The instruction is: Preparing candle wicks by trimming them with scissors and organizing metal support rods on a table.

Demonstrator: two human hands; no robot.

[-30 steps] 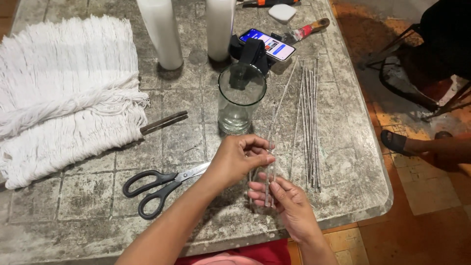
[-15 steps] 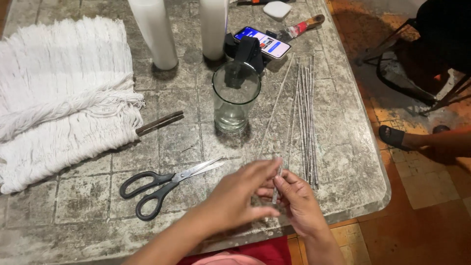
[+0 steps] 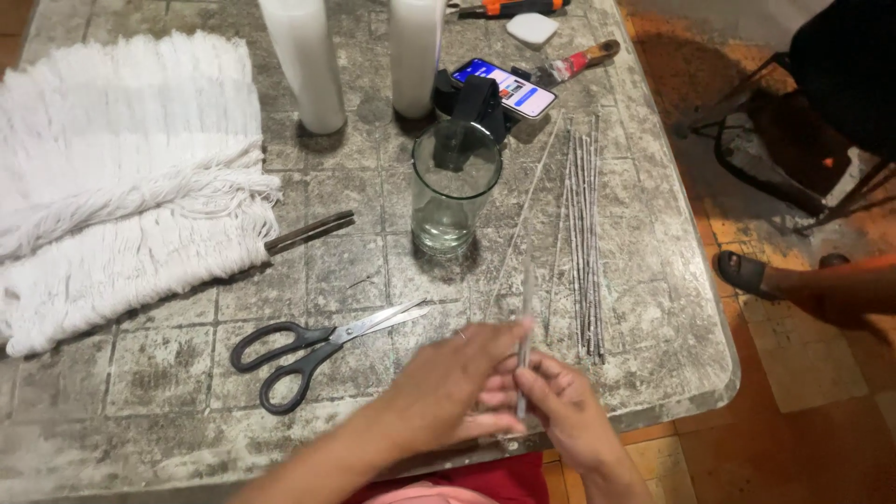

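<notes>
One thin rod (image 3: 524,350) is being pinched by both hands, left hand (image 3: 457,387) and right hand (image 3: 565,411); many rods (image 3: 583,243) are lying untouched beside them.

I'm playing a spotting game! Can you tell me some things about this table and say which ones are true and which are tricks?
1. Both hands, the left hand and right hand, hold a thin stick. True.
2. The black scissors lie shut. False: the blades are slightly apart.
3. The glass stands upright on the table. True.
4. The bundle of thin sticks stands inside the glass. False: it lies flat on the table, right of the glass.
5. White fringed yarn lies at the left. True.
</notes>
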